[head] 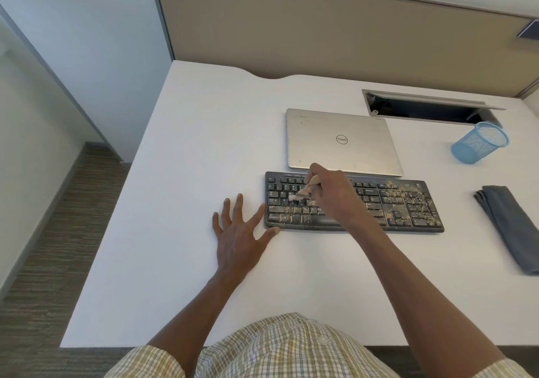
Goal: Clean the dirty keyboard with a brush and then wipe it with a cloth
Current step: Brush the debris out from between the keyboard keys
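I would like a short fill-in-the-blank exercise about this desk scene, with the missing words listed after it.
1. The right hand holds a ____ over the keyboard.
2. The left hand lies flat on the ____ beside the keyboard's left end.
3. Behind the keyboard lies a closed ____.
4. The folded grey cloth lies to the ____ of the keyboard.

Missing words: brush; desk; laptop; right
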